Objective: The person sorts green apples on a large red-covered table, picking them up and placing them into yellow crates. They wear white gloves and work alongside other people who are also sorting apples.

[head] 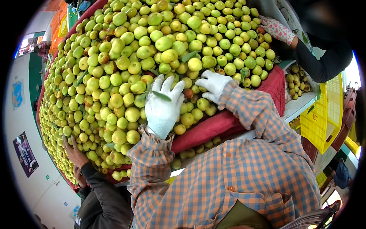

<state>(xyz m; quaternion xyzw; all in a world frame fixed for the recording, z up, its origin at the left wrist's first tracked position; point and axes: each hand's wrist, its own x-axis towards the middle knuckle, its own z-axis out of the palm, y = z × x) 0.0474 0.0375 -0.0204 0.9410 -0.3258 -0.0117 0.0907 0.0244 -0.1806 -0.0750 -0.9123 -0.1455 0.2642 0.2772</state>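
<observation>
A broad heap of green-yellow jujube fruit (pixel 117 71), some with brown or reddish patches, spreads before me. My left hand (pixel 164 106), in a white knit glove, rests palm down on the heap with its fingers spread. Across the back of it lies a narrow green leaf (pixel 161 96). Just to the right, my right hand (pixel 214 86), also gloved in white, touches the fruit with bent, parted fingers; its palm side is hidden. Between the two hands sits a reddish-brown fruit (pixel 188 93). More leaves, including a long one (pixel 190 56), are scattered among the fruit.
A padded red cloth edge (pixel 208 130) borders the heap nearest me. At left, a co-worker's bare hand (pixel 75 153) touches fruit; at upper right, another person's patterned glove (pixel 276 30) does too. A metal chute (pixel 300 104) holds browner fruit beside yellow crates (pixel 320 120).
</observation>
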